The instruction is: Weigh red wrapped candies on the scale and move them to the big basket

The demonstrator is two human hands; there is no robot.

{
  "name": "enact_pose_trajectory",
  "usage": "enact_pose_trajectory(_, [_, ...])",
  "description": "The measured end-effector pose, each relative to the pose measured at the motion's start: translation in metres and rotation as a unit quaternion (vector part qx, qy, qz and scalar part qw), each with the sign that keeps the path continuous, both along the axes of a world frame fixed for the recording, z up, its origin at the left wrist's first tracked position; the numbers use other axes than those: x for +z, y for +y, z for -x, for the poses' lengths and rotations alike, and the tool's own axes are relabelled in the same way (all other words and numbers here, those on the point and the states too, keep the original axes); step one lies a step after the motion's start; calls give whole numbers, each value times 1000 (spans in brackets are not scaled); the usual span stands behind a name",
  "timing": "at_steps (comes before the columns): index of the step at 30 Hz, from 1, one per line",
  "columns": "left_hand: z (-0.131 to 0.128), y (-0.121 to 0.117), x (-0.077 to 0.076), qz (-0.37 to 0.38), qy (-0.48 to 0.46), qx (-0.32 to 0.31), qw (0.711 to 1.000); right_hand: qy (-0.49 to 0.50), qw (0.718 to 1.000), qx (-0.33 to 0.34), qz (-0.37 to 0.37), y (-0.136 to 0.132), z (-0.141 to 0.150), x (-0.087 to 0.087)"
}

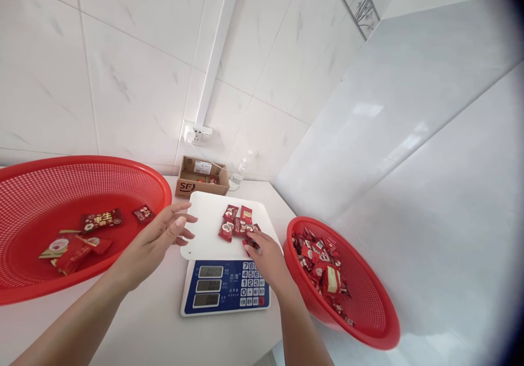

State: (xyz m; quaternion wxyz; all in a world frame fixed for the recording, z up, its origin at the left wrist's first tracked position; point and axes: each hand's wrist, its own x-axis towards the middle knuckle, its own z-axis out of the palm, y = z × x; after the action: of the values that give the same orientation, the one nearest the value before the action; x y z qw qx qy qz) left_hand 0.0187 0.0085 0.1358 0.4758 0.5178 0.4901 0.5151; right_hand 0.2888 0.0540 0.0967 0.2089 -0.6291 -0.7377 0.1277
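A digital scale (226, 287) stands on the white table, its white weighing pan (204, 229) behind a blue keypad panel. Several small red snack packets (227, 228) lie together on the right half of the pan. My right hand (266, 257) reaches over the pan's front right edge, thumb and fingers closed around another red packet (250, 241) that they partly cover. My left hand (158, 235) hovers by the pan's left edge, fingers spread and holding nothing.
On the left sits a large red basket (164, 183) with several larger red packets. A second red basket (385, 322), heaped with small packets, stands at the right. Behind the scale are an open cardboard box (200, 187), a clear bottle (239, 172) and a wall socket (198, 134).
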Motion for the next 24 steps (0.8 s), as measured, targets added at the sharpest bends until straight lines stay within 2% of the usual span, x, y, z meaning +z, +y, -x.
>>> enact_pose_trajectory(6, [0,0,0,-1,0,-4,1000,23,999,-46,-19,-7,4,-3])
enact_pose_trajectory(12, [-1,-1,-1,-5,1,-8,1000,71,995,-39,-49,-8,18,0])
enact_pose_trajectory(15, [0,-1,0,-6,0,-4,1000,105,991,-48,-62,-12,15,4])
enact_pose_trajectory(18, [2,-1,2,-10,-5,5,1000,113,987,-66,-92,-20,-3,7])
enact_pose_trajectory(22, [3,0,3,-22,-3,6,1000,58,979,-126,-149,-32,-49,12])
enact_pose_trajectory(24, [2,-1,3,-21,-3,6,1000,16,977,-165,-133,-37,-74,12])
